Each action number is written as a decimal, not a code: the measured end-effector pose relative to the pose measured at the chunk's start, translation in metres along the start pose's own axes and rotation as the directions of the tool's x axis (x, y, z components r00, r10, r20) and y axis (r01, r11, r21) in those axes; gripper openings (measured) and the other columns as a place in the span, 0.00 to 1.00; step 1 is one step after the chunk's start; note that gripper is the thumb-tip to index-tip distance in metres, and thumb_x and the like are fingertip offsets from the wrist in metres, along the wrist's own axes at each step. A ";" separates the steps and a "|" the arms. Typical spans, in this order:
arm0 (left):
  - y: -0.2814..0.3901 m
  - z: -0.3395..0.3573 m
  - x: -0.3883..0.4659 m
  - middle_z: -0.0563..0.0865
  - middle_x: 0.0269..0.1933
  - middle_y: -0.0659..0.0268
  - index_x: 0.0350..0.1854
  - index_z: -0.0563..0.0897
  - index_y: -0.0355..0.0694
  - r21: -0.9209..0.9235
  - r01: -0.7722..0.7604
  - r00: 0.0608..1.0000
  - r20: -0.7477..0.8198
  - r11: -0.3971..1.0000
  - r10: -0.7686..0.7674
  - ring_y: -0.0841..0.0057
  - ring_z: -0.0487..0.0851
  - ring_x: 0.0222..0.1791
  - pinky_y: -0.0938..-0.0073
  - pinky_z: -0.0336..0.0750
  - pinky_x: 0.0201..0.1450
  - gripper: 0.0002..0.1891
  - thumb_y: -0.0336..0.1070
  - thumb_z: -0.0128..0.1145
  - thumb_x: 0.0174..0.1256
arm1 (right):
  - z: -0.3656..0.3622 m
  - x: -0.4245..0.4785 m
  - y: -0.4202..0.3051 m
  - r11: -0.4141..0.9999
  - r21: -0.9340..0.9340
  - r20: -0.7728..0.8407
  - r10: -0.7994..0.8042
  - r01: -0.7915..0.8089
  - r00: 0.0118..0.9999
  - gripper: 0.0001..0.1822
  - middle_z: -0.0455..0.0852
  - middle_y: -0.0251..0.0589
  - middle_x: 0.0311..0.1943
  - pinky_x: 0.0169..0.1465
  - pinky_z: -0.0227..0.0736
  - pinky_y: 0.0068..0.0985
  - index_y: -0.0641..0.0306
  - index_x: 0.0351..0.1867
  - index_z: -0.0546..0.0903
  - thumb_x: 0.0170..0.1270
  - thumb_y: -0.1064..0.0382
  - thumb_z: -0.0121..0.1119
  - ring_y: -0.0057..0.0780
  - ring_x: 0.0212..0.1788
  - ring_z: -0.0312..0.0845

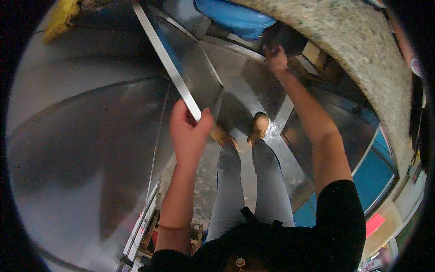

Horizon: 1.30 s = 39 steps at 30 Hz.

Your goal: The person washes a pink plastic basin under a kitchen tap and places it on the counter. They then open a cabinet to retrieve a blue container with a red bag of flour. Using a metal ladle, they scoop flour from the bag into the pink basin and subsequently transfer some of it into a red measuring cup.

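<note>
My left hand (pixel 191 131) grips the near end of a long pale metal strip (pixel 166 63), with the thumb on one side and the fingers on the other. The strip looks like the aluminium edge of an open cabinet door, with a blue band along its side. My right hand (pixel 277 59) reaches forward into the shadow under a speckled stone countertop (pixel 360 40). Its fingers are blurred against a dark area, and I cannot make out whether they hold anything. Just beyond that hand is a blue plastic basin (pixel 238 17).
A large glossy dark panel (pixel 85 136) fills the left side. Blue cabinet doors (pixel 375 173) stand under the counter at right. A box-like object (pixel 311 54) sits in the shadow by my right hand. Yellow material (pixel 61 20) shows upper left. My feet stand on the grey floor (pixel 244 159).
</note>
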State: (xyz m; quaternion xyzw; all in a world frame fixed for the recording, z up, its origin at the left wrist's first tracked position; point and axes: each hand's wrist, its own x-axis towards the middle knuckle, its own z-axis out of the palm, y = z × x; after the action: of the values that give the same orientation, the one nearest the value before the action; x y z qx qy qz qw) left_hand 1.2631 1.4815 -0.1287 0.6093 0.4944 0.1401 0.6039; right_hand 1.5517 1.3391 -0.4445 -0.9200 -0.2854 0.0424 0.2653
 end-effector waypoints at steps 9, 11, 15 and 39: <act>0.001 -0.024 -0.016 0.80 0.41 0.70 0.51 0.76 0.35 -0.044 -0.006 1.000 0.028 0.999 0.007 0.85 0.78 0.40 0.81 0.73 0.44 0.19 0.22 0.61 0.56 | 0.030 0.151 -0.004 0.788 -0.111 -0.162 0.587 -0.606 0.793 0.33 0.68 0.53 0.65 0.65 0.63 0.44 0.61 0.67 0.69 0.62 0.47 0.53 0.53 0.69 0.58; 0.001 -0.026 -0.019 0.80 0.41 0.70 0.51 0.76 0.35 -0.063 0.010 0.999 0.038 0.998 -0.008 0.85 0.78 0.39 0.81 0.73 0.44 0.19 0.22 0.60 0.55 | 0.032 0.168 0.005 0.772 -0.420 -0.216 0.426 -0.478 0.879 0.31 0.63 0.50 0.72 0.70 0.58 0.46 0.58 0.68 0.69 0.64 0.50 0.48 0.51 0.75 0.49; -0.001 -0.027 -0.021 0.79 0.39 0.71 0.49 0.76 0.34 -0.081 -0.046 0.996 0.072 0.996 0.052 0.86 0.76 0.37 0.83 0.71 0.42 0.18 0.22 0.61 0.54 | 0.029 0.206 -0.021 0.887 -0.461 -0.141 -0.037 -0.032 0.989 0.33 0.61 0.50 0.72 0.71 0.54 0.45 0.57 0.69 0.67 0.63 0.48 0.50 0.50 0.75 0.49; -0.023 -0.010 -0.023 0.84 0.37 0.66 0.47 0.79 0.33 -0.027 -0.199 0.969 0.141 0.980 0.201 0.82 0.80 0.36 0.79 0.75 0.40 0.16 0.29 0.63 0.55 | 0.006 0.263 -0.048 0.803 -0.437 0.023 -0.441 0.406 0.897 0.33 0.69 0.54 0.64 0.64 0.62 0.44 0.62 0.66 0.68 0.63 0.47 0.55 0.53 0.66 0.61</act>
State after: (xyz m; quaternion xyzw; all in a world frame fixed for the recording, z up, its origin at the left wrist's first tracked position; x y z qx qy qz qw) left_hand 1.2350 1.4644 -0.1364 0.6607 0.3850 0.1592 0.6244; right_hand 1.7452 1.5188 -0.4056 -0.8692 -0.4751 -0.1187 0.0693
